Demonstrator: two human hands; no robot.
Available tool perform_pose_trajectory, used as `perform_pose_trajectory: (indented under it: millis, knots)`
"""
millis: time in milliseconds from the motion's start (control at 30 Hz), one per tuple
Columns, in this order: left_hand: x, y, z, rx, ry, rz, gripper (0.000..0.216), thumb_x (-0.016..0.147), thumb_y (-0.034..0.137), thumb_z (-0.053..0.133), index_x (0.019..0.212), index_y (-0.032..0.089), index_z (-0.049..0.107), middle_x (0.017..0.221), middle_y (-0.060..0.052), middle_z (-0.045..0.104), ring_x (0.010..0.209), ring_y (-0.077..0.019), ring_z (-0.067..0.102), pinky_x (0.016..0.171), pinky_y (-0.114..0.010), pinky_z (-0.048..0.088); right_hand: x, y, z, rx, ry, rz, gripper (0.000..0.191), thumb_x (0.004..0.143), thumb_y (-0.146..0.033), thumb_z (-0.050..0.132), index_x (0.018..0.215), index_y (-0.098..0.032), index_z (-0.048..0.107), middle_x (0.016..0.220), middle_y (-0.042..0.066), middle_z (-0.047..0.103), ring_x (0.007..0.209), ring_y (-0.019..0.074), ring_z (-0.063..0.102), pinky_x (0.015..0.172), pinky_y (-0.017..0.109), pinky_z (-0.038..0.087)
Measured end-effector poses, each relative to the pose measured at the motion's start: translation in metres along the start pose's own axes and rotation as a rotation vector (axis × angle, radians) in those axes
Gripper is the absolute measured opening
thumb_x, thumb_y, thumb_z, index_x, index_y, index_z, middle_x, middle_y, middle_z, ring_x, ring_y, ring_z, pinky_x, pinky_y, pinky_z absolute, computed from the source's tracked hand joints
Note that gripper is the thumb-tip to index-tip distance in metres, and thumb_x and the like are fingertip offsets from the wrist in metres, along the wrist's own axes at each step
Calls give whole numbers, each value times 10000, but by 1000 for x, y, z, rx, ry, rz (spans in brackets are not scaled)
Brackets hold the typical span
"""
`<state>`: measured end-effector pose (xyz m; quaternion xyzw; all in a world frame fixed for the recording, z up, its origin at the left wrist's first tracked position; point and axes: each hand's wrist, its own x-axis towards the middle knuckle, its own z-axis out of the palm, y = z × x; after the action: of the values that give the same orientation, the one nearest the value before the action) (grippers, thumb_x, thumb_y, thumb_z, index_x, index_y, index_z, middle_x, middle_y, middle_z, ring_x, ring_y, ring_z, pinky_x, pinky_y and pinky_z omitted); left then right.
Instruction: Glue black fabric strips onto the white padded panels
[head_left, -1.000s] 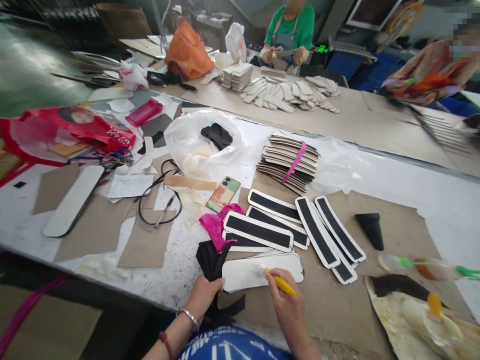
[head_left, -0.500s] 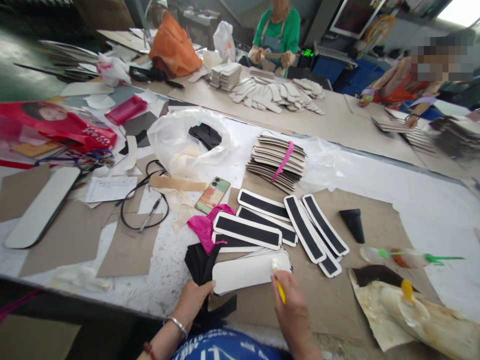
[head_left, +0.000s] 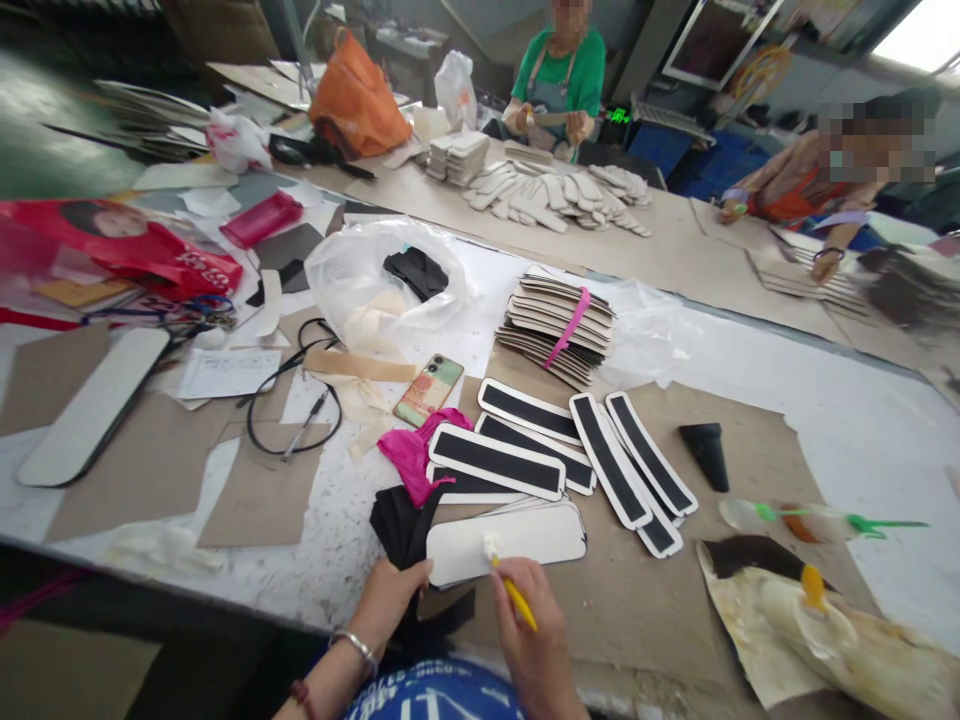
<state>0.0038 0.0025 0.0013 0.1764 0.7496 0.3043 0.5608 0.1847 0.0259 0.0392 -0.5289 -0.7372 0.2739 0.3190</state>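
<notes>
My right hand [head_left: 531, 610] is closed round a brush with a yellow handle [head_left: 519, 603]. Its whitish bristle end touches the face of a white rounded panel [head_left: 536, 532] near the middle. My left hand [head_left: 394, 592] pinches the panel's left end, thumb at the edge; its other fingers are partly hidden. Folded black fabric strips [head_left: 401, 520] lie right beside that hand. More panels show under the top one. Just beyond lie several white-edged panels with black strips [head_left: 499, 462] and a crumpled magenta cloth [head_left: 409, 450].
A pink-banded stack of panels [head_left: 559, 325] stands farther back, near a clear plastic bag [head_left: 337, 270] and a phone [head_left: 429, 390]. At right are a black cone [head_left: 706, 455], a green-tipped bottle [head_left: 810, 518] and a glue-stained container [head_left: 825, 625]. Two people work across the table.
My right hand has moved left with the brush, from the panel's right end to near its middle. My left hand stays at the left end.
</notes>
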Motion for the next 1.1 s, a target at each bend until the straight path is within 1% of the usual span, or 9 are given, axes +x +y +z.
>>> perform_pose_trajectory:
  millis: [167, 333, 433, 600, 700, 800, 900, 1000, 1100]
  knots:
    - [4, -5, 0, 25, -32, 6, 216, 679, 295, 623, 529, 158, 548, 481, 41, 543, 509, -132, 523, 562, -271, 395, 9, -16, 11, 181, -40, 142, 153, 864, -272, 485, 777, -206, 592, 732, 30, 607, 674, 150, 590, 621, 259, 507]
    - [5, -10, 1, 56, -29, -26, 284, 782, 262, 595, 535, 147, 515, 499, 68, 517, 509, -96, 520, 565, -255, 429, 14, 29, -36, -17, 179, 113, 118, 825, -297, 544, 854, -195, 595, 812, 70, 608, 791, 204, 578, 771, 352, 462]
    - [5, -9, 2, 63, -24, -43, 285, 795, 266, 588, 549, 141, 518, 508, 69, 511, 506, -90, 517, 551, -248, 437, 18, 33, -51, -89, 230, 90, 145, 800, -328, 570, 846, -194, 602, 805, 73, 614, 783, 212, 579, 784, 363, 454]
    - [3, -5, 2, 65, -22, -41, 259, 801, 252, 583, 577, 135, 524, 542, 64, 517, 518, -86, 516, 542, -242, 441, 20, 2, -13, 161, 4, 344, 228, 832, -399, 506, 794, -197, 604, 740, 42, 631, 615, 165, 600, 591, 278, 501]
    - [3, -5, 3, 56, -25, -31, 270, 804, 255, 578, 568, 138, 517, 525, 69, 504, 510, -85, 510, 541, -241, 436, 19, 4, -1, 196, -35, 330, 271, 818, -442, 504, 758, -198, 606, 720, 36, 628, 603, 165, 600, 576, 275, 501]
    - [4, -6, 4, 39, -31, -36, 300, 801, 262, 578, 536, 144, 501, 484, 78, 476, 470, -80, 483, 518, -235, 415, 21, 27, -23, 47, 120, 315, 299, 778, -491, 534, 778, -198, 597, 786, 76, 619, 758, 218, 586, 732, 346, 468]
    - [3, -5, 2, 5, -6, -25, 276, 750, 256, 616, 520, 154, 501, 465, 76, 478, 464, -94, 477, 526, -247, 399, 25, 46, -57, -161, 207, 308, 403, 758, -585, 495, 789, -193, 582, 792, 93, 607, 778, 236, 571, 760, 366, 437]
    - [-4, 4, -6, -48, 55, 20, 161, 632, 281, 679, 620, 162, 571, 534, 43, 564, 569, -153, 540, 589, -274, 409, 29, 45, -75, -262, 143, 368, 481, 768, -646, 398, 767, -194, 566, 757, 81, 601, 737, 230, 566, 714, 353, 439]
    - [-18, 20, -17, -78, 105, 72, 232, 632, 391, 652, 645, 176, 567, 558, 24, 567, 589, -170, 529, 592, -276, 403, 34, 26, -73, -199, 4, 463, 452, 798, -618, 353, 740, -215, 547, 633, 27, 564, 620, 197, 533, 603, 308, 427]
